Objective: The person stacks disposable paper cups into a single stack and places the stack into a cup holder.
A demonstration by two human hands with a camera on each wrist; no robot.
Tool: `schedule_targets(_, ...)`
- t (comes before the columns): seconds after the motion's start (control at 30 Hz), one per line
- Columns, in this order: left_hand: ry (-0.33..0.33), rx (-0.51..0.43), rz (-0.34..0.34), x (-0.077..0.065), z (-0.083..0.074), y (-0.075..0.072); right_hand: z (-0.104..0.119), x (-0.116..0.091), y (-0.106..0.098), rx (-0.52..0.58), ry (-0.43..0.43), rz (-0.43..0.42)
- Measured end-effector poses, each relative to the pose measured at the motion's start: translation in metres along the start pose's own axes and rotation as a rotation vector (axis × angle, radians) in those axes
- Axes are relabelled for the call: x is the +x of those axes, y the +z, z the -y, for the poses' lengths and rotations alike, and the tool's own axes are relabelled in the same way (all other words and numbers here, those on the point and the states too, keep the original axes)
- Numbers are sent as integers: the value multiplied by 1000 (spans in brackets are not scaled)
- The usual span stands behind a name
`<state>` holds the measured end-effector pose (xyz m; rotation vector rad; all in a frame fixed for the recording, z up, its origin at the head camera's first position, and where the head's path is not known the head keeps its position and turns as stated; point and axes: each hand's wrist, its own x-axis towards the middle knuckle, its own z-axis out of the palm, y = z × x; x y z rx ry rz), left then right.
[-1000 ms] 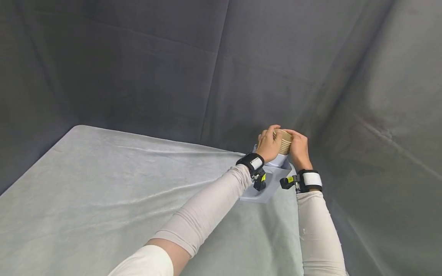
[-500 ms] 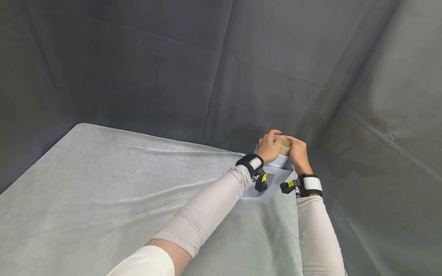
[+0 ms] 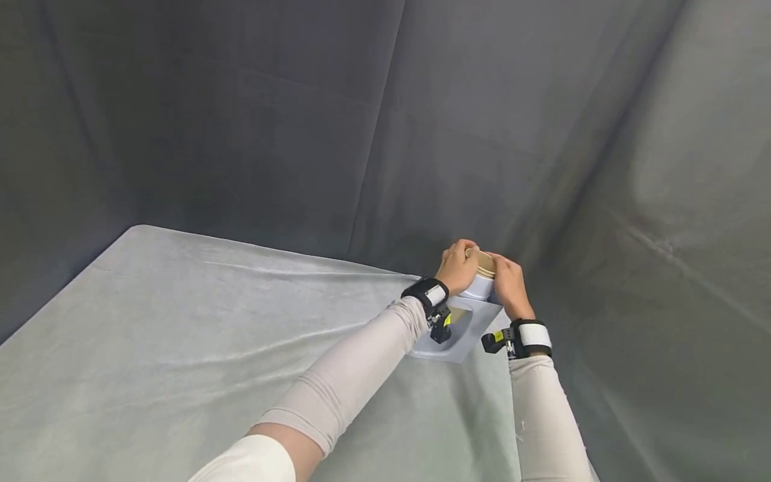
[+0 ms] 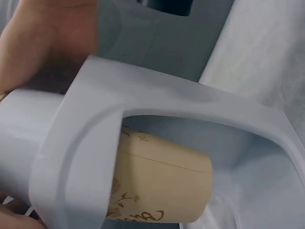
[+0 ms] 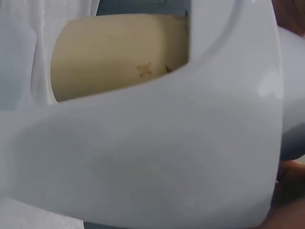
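Observation:
A stack of tan paper cups (image 3: 484,265) sits in the round collar of a pale grey plastic cup dispenser (image 3: 482,320), only the top rims showing above it. My left hand (image 3: 458,268) grips the stack from the left, fingers bent over the rim. From the right, my right hand (image 3: 509,286) holds the same rim, fingertips over its edge. Through the dispenser's window, the left wrist view shows the lowest cup (image 4: 164,176), printed with brown flowers and lettering. In the right wrist view that cup (image 5: 119,57) pokes out beyond the dispenser wall (image 5: 143,157).
Beneath the dispenser spreads a pale grey cloth-covered table (image 3: 241,321), wrinkled in long folds. Dark grey curtains (image 3: 271,134) hang behind it and along the right side. Each wrist carries a strapped camera, and the right one (image 3: 495,341) stands near the dispenser's right edge.
The cup stack has sunk deeper into the collar, with fewer rims left showing. Both hands have moved down with it, and a tan cup now shows in the dispenser's window.

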<state>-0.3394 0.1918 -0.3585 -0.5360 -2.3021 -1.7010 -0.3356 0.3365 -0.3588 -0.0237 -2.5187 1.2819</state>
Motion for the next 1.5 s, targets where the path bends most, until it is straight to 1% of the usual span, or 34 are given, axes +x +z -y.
schedule_targets(0.07,7,-5,-39,3,3,-1,0,1,0,-4,20,5)
schedule_targets(0.13,18,18,-64,6,6,-1,0,3,-1,-6,36,12)
schedule_targets(0.2,27,56,-71,8,9,-2,1,4,-1,-6,46,26)
schedule_targets(0.33,43,106,-44,10,13,-4,3,6,-1,-15,48,60)
schedule_targets(0.5,20,128,2,9,17,-8,5,5,-1,-56,43,112)
schedule_targets(0.57,22,131,6,9,18,-9,7,5,-1,-70,34,126)
schedule_targets(0.67,33,136,7,10,17,-13,9,6,-1,-64,25,127)
schedule_targets(0.73,16,132,7,10,15,-18,11,9,1,-51,30,116)
schedule_targets(0.8,1,139,10,8,14,-25,11,9,3,-58,35,82)
schedule_targets(0.87,-8,152,14,5,15,-35,12,7,4,-68,28,28)
schedule_targets(0.9,0,175,11,3,17,-42,13,5,5,-79,11,-7)
schedule_targets(0.97,49,248,8,1,24,-58,19,1,7,-92,-45,-93)
schedule_targets(1.07,129,363,-16,-5,32,-91,38,-7,11,-75,-178,-192)
schedule_targets(1.13,178,431,-38,-12,35,-115,53,-15,16,-50,-281,-232)
schedule_targets(1.17,196,449,-49,-16,35,-125,61,-20,18,-39,-334,-246)
schedule_targets(1.27,240,473,-91,-29,36,-153,82,-38,29,-8,-468,-272)
schedule_targets(1.33,262,475,-115,-40,37,-169,92,-49,40,4,-543,-270)
schedule_targets(1.43,287,503,-152,-56,44,-188,99,-64,62,-6,-618,-237)
schedule_targets(1.5,293,549,-167,-67,51,-200,99,-70,79,-23,-644,-197)
